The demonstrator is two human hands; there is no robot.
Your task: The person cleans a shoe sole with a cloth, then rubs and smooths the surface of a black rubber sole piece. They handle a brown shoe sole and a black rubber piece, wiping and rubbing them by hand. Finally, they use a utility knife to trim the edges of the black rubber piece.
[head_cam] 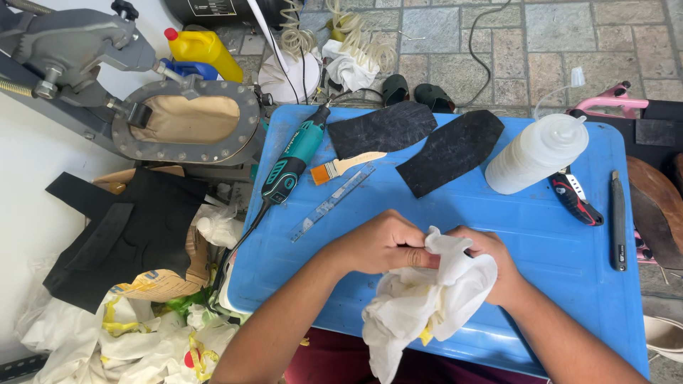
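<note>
**Both hands bunching a white rag over the blue counter**

Stone-tile floor, cluttered workshop corner. Blue counter [555, 270] sits in the middle and carries the tools.

Head view:
- Left hand [384, 243] and right hand [491, 263] meet over the counter's near half, both clamped on a white rag [427, 302]. Fingers [416, 249] of the left hand are curled together, pinching a fold at the top; right hand wraps the cloth from the other side, thumb tucked into it. Most of the rag hangs loose below the hands, past the near edge. Looks like a two-handed grip to gather or fold the cloth.
- Forearms come in from the bottom of the frame, angled toward each other, wrists about level, just above the surface.
- Tools are parked along the far side, away from the hands: teal rotary tool [293, 160], brush [341, 168], clear ruler [331, 203], two black sole-shaped pieces [380, 128] [449, 151], squeeze bottle [535, 153] lying on its side, red-black knife [575, 199], dark pen-like tool [617, 220].
- Left of the counter: grey press [185, 121], black sheet scraps [135, 227], crumpled bags [135, 334].
</note>
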